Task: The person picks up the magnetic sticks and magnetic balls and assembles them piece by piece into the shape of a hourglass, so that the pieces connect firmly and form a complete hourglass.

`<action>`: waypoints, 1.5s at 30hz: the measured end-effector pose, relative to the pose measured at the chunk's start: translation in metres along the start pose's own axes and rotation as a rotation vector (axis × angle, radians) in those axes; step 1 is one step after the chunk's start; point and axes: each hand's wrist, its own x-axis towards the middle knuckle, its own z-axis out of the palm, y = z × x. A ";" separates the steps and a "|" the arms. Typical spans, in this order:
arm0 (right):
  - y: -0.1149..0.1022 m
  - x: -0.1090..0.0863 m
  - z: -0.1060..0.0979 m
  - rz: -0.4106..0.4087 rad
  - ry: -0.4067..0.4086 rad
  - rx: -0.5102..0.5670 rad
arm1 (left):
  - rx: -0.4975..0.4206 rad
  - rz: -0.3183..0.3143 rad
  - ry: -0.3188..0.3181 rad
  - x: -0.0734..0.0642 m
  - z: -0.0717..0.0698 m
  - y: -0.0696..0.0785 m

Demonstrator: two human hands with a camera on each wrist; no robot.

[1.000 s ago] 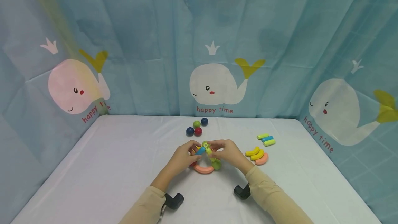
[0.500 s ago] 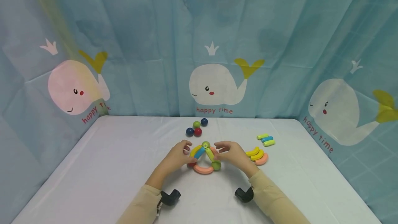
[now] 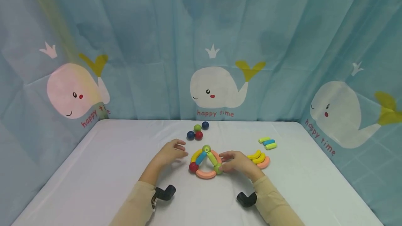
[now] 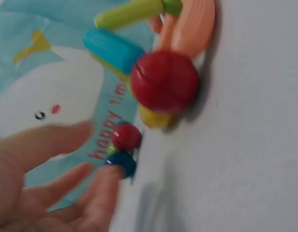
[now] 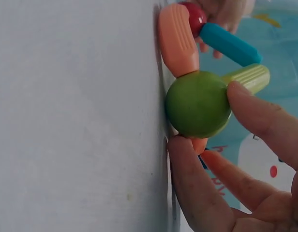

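A ring of magnetic balls and sticks lies on the white table. A red ball is its left corner, a green ball its right corner, another green ball its back. A pink curved stick forms the front; a yellow curved stick the back left. A blue stick and a lime stick slant up from the red and right green balls. My right hand pinches that right green ball between thumb and finger. My left hand is left of the ring, fingers loose, holding nothing.
Behind the ring sit loose balls: two blue, a green, and a red ball. At right lie short straight sticks and curved yellow sticks with a pink one. A whale-print curtain hangs behind the table.
Both hands have come away from the top of the slanted sticks. The left hand has drawn back to the left; the right has moved down to the right green ball. The sticks stay leaning.
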 end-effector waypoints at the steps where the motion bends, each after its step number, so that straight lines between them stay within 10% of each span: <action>1: 0.001 0.000 0.000 0.001 -0.002 0.003 | -0.023 0.008 0.043 0.008 -0.002 -0.001; 8: 0.007 -0.004 -0.004 -0.002 0.008 0.007 | -0.084 -0.020 0.128 0.063 -0.001 -0.002; 16: 0.006 -0.003 0.000 -0.011 -0.009 0.036 | -0.081 -0.106 0.132 0.085 -0.001 0.000; 33: 0.011 -0.001 -0.001 -0.016 -0.001 0.051 | 0.089 -0.113 0.040 0.085 -0.003 -0.002; 45: 0.011 -0.001 0.000 -0.015 -0.011 0.073 | -0.153 -0.035 0.024 0.057 -0.003 -0.001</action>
